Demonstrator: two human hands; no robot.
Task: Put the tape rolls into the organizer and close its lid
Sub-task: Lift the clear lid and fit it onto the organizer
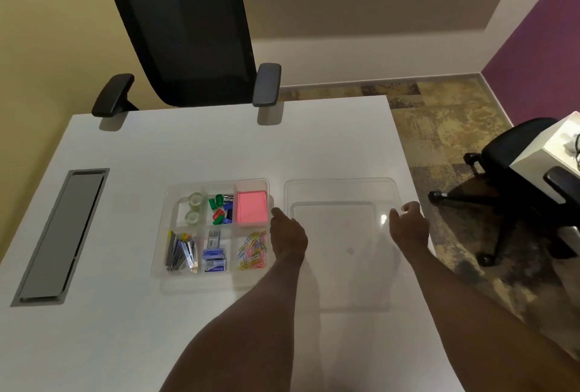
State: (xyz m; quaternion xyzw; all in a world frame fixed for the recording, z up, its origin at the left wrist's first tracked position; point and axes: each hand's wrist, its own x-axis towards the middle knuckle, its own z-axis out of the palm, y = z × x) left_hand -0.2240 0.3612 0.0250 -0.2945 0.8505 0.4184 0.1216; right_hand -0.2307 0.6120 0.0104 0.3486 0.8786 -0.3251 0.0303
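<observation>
Two tape rolls in organizer; lid flat, long axis near-far

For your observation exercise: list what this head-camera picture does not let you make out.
- Left hand: fingertips hidden behind the hand; contact with the lid unclear.
- Right hand: grip unclear, lid is transparent.
- Labels on the small boxes in the organizer: too small.
- Tape rolls: clear, outlines blurred.
</observation>
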